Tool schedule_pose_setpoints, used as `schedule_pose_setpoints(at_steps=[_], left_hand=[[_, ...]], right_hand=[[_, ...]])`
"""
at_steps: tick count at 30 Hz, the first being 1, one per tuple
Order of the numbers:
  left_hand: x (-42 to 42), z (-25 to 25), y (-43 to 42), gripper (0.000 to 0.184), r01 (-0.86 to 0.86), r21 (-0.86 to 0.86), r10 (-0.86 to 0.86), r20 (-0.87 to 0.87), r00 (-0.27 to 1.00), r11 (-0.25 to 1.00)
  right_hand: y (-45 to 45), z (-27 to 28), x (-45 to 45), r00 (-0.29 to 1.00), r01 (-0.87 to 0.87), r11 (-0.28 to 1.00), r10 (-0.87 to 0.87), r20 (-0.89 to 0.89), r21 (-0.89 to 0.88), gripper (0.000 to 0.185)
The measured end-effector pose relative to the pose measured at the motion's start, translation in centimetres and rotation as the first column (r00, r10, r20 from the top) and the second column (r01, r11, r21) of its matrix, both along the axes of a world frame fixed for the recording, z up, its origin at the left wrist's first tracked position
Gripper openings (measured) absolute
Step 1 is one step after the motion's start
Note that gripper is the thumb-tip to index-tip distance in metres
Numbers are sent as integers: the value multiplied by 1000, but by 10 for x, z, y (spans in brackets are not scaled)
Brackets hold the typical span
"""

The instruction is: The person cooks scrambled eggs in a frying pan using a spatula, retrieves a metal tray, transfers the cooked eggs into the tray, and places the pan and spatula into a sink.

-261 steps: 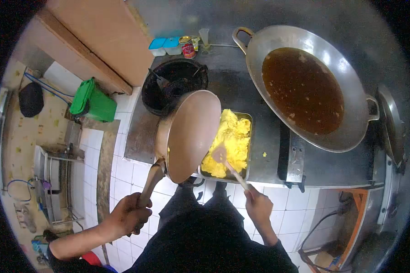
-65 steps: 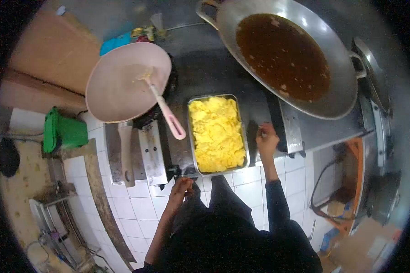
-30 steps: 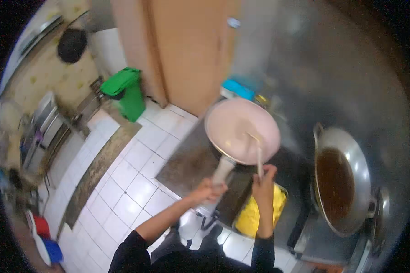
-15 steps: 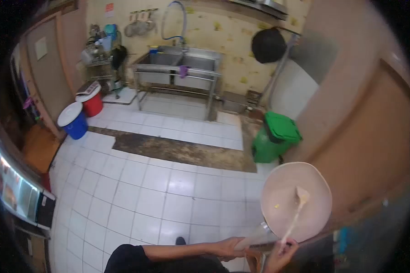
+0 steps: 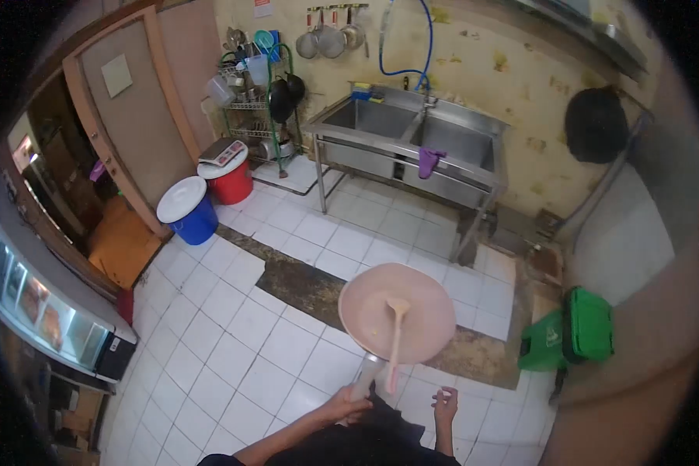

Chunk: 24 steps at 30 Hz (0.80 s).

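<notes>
My left hand [image 5: 348, 405] is wrapped round the handle of a pale pink frying pan [image 5: 359, 307], held out in front of me above the floor. A wooden spoon [image 5: 397, 334] rests in the pan, its pink-ended handle reaching over the near rim. One small yellow bit shows on the pan's inside. To the right of the pan handle, my right hand [image 5: 444, 404] is raised with its fingers loosely bent and apart, holding nothing and touching neither pan nor spoon.
A steel double sink [image 5: 412, 144] stands at the back wall, a purple cloth [image 5: 429, 161] over its front. A green bin [image 5: 590, 326] is at right. Blue [image 5: 194, 221] and red [image 5: 233, 185] buckets stand by the door, beside a wire rack [image 5: 248, 105]. A lit display case [image 5: 46, 303] is at left.
My right hand has let go of the spoon, which now lies in the pan. The pan has moved left in view, still in my left hand. The view has turned towards the sink.
</notes>
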<state>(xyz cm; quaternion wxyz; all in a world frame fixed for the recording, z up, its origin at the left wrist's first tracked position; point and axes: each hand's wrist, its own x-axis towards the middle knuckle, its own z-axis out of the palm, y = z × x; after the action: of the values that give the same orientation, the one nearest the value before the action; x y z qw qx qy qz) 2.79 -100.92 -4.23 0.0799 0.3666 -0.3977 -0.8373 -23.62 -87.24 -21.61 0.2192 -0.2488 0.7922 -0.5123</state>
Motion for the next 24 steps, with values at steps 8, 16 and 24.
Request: schedule_pose_setpoints(at_steps=[8, 16, 24], left_hand=[[-40, 26, -278, 26, -330, 17, 330, -11, 944, 944], [-121, 32, -607, 27, -379, -163, 387, 16, 922, 911], [-220, 53, -911, 24, -193, -194, 198, 6, 980, 962]], right_hand=[[-169, -99, -69, 795, -298, 724, -173, 582, 622, 33], [-444, -82, -156, 734, -349, 711, -197, 650, 610, 37], [-701, 51, -296, 626, -710, 626, 351, 696, 322, 38]])
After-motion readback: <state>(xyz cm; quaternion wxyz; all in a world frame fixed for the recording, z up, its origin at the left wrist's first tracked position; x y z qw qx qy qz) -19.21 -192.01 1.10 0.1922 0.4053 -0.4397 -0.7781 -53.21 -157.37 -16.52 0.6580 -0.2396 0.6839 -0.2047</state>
